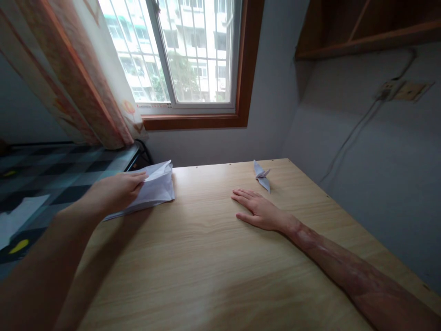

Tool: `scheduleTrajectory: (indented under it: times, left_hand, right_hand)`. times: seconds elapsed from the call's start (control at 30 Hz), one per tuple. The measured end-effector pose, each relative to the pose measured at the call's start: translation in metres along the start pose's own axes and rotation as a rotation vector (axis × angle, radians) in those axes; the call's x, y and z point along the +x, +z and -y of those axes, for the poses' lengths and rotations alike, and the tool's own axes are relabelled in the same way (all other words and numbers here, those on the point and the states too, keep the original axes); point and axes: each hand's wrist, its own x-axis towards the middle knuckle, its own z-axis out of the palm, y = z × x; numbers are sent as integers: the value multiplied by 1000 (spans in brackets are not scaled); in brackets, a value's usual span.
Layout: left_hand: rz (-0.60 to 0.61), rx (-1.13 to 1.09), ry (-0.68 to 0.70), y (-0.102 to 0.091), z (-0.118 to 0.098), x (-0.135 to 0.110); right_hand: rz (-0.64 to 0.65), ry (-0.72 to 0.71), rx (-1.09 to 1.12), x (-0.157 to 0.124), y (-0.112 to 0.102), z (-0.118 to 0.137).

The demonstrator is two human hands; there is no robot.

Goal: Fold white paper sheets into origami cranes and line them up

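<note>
My left hand (119, 193) is at the table's left side, its fingers closed on white paper (156, 186). The paper looks like several creased sheets lying at the table's left edge, with one corner lifted. My fingers partly cover it, so I cannot make out how many sheets they pinch. My right hand (258, 210) lies flat on the wooden tabletop, palm down, fingers stretched out and holding nothing. Just beyond its fingers a folded white paper crane (262, 176) rests on the table, apart from the hand.
The light wooden table (200, 257) reaches to the wall under a barred window (200, 59). On the left, a bed with a checked cover (69, 170) bears another white sheet (25, 214). A cable runs down from a wall socket (389, 89) below a wooden shelf (365, 43).
</note>
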Motion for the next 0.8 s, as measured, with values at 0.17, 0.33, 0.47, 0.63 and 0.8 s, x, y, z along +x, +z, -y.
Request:
scheduleTrajectory:
  times: [0.17, 0.33, 0.47, 0.63, 0.8]
  left_hand:
    - [9, 37, 171, -14, -84, -7]
    - [13, -131, 373, 9, -173, -29]
    - [-61, -256, 503, 38, -209, -51]
    - [-49, -361, 573, 45, -214, -56]
    - [156, -551, 750, 29, -181, -39]
  right_hand:
    - [-154, -40, 41, 0, 2, -4]
    - [-312, -116, 15, 0, -4, -1]
    - [-227, -161, -34, 2, -9, 3]
    - [-41, -132, -13, 4, -7, -4]
    - [32, -78, -12, 2, -6, -13]
